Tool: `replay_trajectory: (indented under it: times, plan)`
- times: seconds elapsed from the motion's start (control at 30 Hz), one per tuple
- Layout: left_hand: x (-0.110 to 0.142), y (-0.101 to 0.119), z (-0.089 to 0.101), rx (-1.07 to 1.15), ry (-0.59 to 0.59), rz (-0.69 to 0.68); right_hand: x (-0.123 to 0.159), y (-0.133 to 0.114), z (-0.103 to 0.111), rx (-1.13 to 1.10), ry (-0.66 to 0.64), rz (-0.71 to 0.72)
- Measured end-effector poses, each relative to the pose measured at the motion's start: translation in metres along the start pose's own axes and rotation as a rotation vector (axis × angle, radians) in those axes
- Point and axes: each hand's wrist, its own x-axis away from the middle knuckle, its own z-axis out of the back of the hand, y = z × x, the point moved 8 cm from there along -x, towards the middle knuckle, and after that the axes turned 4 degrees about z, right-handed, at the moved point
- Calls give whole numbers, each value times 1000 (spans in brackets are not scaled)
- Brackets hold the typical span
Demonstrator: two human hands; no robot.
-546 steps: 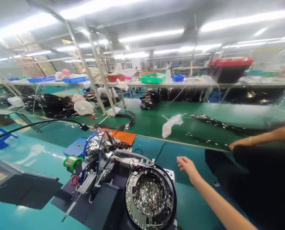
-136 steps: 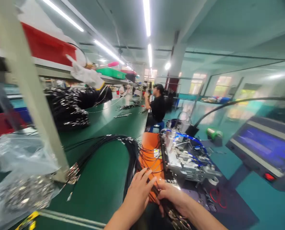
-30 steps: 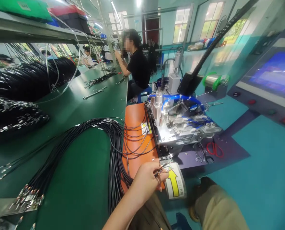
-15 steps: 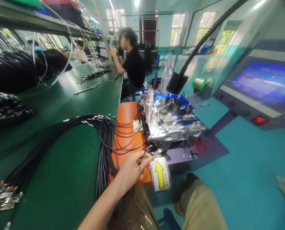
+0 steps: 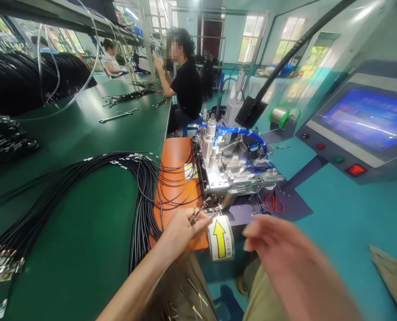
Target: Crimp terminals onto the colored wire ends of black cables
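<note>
My left hand [image 5: 183, 227] is closed around some thin cable ends whose stripped wires poke out above the fingers, beside the front of a metal machine [image 5: 225, 165]. My right hand [image 5: 275, 236] is smeared by motion to the right of a white cylinder [image 5: 221, 238] with a yellow arrow; whether its fingers hold anything cannot be made out. Black cables [image 5: 143, 196] drape in a thick bundle over the table edge and across an orange board [image 5: 176, 154]. More cables with bared coloured ends lie across my lap.
A control screen [image 5: 368, 116] with lit buttons stands at the right. Red-handled scissors [image 5: 274, 203] lie on the machine's base. A wrench [image 5: 118, 116] rests on the green table [image 5: 94, 218]. A person in black [image 5: 186, 89] sits farther along, and a solder spool [image 5: 281, 117] stands behind.
My right hand has come into view from the lower right. My left hand keeps its hold on the cable ends and has hardly moved. The view has shifted slightly.
</note>
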Motion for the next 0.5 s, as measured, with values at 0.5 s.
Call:
replay_trajectory:
  times: [0.5]
  plan:
    - [-2, -4, -8, -30, -62, -13, -32, 77, -47, -252, -76, -379]
